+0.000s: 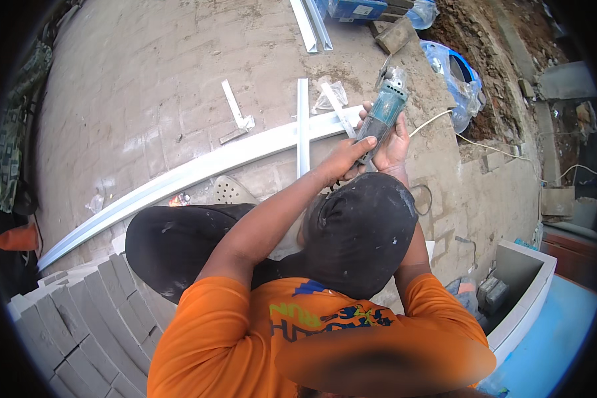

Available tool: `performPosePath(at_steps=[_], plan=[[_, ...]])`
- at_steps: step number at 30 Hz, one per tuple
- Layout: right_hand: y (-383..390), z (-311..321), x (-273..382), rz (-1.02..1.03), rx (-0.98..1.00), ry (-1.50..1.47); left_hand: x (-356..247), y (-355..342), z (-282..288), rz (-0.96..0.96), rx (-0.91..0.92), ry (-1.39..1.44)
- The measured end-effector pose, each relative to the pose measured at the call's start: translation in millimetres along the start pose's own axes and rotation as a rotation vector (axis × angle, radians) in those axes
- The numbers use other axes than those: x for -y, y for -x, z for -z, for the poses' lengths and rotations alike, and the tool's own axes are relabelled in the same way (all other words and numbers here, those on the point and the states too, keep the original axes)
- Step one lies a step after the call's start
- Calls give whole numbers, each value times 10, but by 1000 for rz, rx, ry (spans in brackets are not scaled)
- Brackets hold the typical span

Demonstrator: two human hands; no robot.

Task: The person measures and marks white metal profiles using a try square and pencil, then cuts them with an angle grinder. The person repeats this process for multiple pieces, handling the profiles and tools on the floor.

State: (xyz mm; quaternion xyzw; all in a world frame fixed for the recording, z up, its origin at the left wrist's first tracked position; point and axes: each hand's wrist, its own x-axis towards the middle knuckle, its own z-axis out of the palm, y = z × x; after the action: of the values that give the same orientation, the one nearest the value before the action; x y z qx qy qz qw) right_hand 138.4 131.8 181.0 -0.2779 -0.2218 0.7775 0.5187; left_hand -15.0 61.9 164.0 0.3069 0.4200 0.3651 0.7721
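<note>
Beyond my raised knee I hold an angle grinder [385,109] with a teal and dark grey body. Its head and disc [383,69] point away from me, the disc seen nearly edge-on. My left hand [343,159] is closed round the rear of the body, thumb on top. From below, my right hand [393,149] wraps the middle, with fingertips showing on the far left side. A long white channel profile [205,162] lies on the ground left of the grinder. Across it rest a white strip [303,126] and a shorter strip [338,109].
A small white offcut [231,99] and clear plastic bag [330,97] lie beyond the profile. A pale cable [431,123] runs right, past a plastic-wrapped blue coil [467,73]. Grey blocks [79,331] are stacked lower left; a grey trough [527,292] stands lower right.
</note>
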Motion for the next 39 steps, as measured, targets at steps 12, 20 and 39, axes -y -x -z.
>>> performPosePath(at_steps=[12,20,39], plan=[[-437,412,-601,-203,-258,369,630,-150,220,-169,-488,-495],[-758,433,-686,-450,-124,666,684,-153,1205,157,-966,-1117],[-2080,142,-927,-559,158,989,422,-841,2420,141,-1037,-776]])
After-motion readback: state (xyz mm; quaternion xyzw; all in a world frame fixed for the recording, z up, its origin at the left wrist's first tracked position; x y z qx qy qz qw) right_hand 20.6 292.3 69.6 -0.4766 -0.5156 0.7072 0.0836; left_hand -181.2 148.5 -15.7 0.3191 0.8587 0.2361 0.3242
